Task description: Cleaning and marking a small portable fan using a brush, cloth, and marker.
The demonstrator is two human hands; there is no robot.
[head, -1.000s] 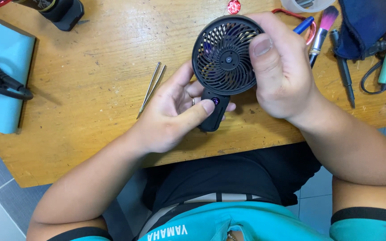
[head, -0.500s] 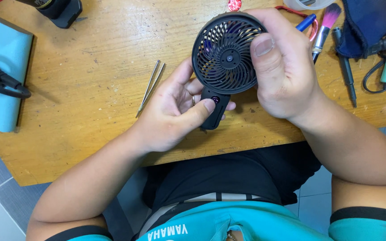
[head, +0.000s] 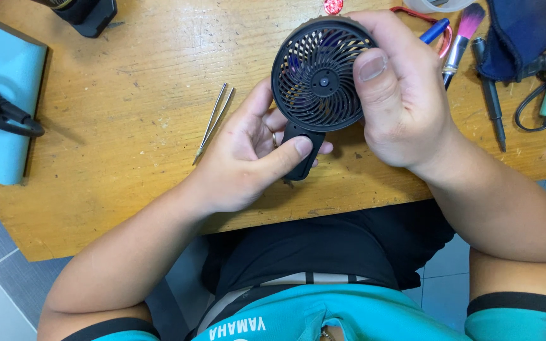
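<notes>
A small black hand-held fan (head: 318,79) with a round slatted grille is held over a wooden table (head: 127,76). My right hand (head: 402,95) wraps the right side of the fan's head, its thumb pressing on the grille. My left hand (head: 248,158) grips the fan's short black handle (head: 301,155) from below, thumb on its front. A ring shows on one left finger.
Metal tweezers (head: 213,123) lie left of my left hand. A light blue mat (head: 1,107) with black cables sits at the far left. Right of the fan lie a blue pen, a pink-tipped brush (head: 461,38), a dark screwdriver (head: 489,95) and a dark blue cloth (head: 519,35).
The fan and both hands have barely shifted; the fan head sits a touch higher and the grip is the same.
</notes>
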